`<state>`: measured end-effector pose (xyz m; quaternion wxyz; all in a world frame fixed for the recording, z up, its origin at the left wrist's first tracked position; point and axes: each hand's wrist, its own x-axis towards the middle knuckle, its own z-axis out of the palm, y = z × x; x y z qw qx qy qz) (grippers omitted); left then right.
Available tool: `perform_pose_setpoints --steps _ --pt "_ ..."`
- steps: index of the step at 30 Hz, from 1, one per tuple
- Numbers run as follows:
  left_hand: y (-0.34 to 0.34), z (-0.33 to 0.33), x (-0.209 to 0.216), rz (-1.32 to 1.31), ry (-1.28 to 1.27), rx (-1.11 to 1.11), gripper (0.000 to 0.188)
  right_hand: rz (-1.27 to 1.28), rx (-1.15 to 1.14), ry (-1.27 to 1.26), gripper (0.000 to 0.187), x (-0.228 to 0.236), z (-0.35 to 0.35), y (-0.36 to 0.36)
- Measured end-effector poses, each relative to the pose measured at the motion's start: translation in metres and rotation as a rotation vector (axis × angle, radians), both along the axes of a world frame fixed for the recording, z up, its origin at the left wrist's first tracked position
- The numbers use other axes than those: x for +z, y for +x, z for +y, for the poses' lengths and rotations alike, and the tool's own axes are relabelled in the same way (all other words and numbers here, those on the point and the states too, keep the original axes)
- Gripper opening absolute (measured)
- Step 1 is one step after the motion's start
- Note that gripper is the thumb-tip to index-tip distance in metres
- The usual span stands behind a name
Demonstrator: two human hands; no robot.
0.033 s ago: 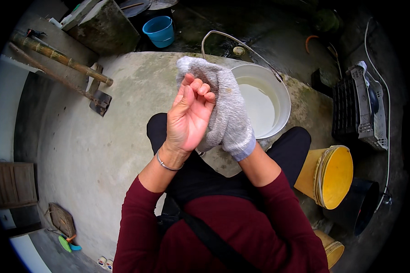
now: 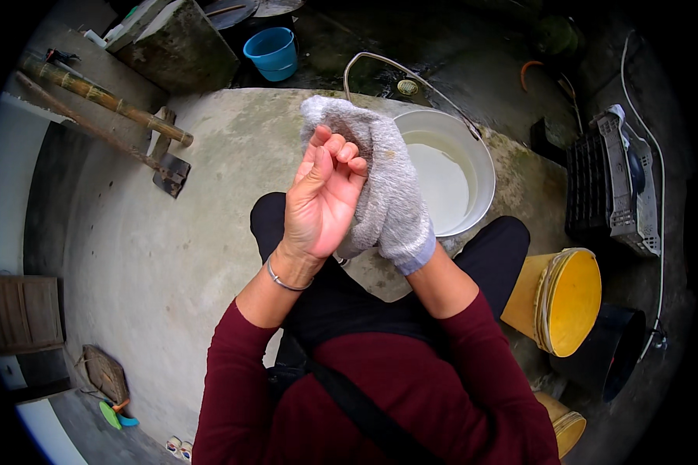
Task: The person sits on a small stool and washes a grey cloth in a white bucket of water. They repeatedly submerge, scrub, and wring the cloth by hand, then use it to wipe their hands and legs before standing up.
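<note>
My left hand [image 2: 318,198] is raised palm up in front of me, a thin silver bangle round its wrist. Its fingers are loosely curled and I see nothing in the palm. Right behind it is my right hand [image 2: 399,217], covered to the wrist by a fuzzy grey mitt or sock [image 2: 381,159] with a light blue cuff. A dark brownish patch shows on the cloth beside my left fingertips. The fabric hides the right fingers. Just beyond, to the right, stands a wide pale metal pail [image 2: 485,182] with cloudy liquid and a curved metal handle [image 2: 411,71].
Yellow buckets [image 2: 551,302] and a black bucket [image 2: 597,360] stand at my right, a black and grey crate [image 2: 609,178] farther out. A blue bucket [image 2: 271,54] is at the far side. Bamboo and wooden poles [image 2: 105,101] reach in from the left over the concrete floor [image 2: 163,256].
</note>
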<state>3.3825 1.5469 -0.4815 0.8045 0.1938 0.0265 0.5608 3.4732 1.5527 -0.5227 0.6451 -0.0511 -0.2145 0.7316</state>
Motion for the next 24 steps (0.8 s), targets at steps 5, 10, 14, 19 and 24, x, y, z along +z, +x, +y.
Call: perform_pose_setpoints --steps 5,10,14,19,24 --pt "0.001 -0.004 0.003 0.057 0.005 0.026 0.025 -0.147 -0.105 0.047 0.032 0.005 -0.002 0.003" --pt "-0.003 -0.009 0.007 0.064 0.017 0.046 0.026 -0.238 -0.162 0.023 0.032 0.013 -0.012 -0.003" --pt "0.001 -0.009 0.009 0.059 0.022 0.031 0.026 -0.256 -0.183 0.039 0.031 0.018 -0.013 0.002" --pt "-0.006 -0.01 0.005 0.07 0.006 0.057 0.024 -0.362 -0.189 -0.076 0.031 0.062 -0.037 0.002" --pt "-0.004 -0.008 0.002 0.077 0.003 0.052 0.023 -0.232 -0.14 0.019 0.031 0.008 -0.018 -0.008"
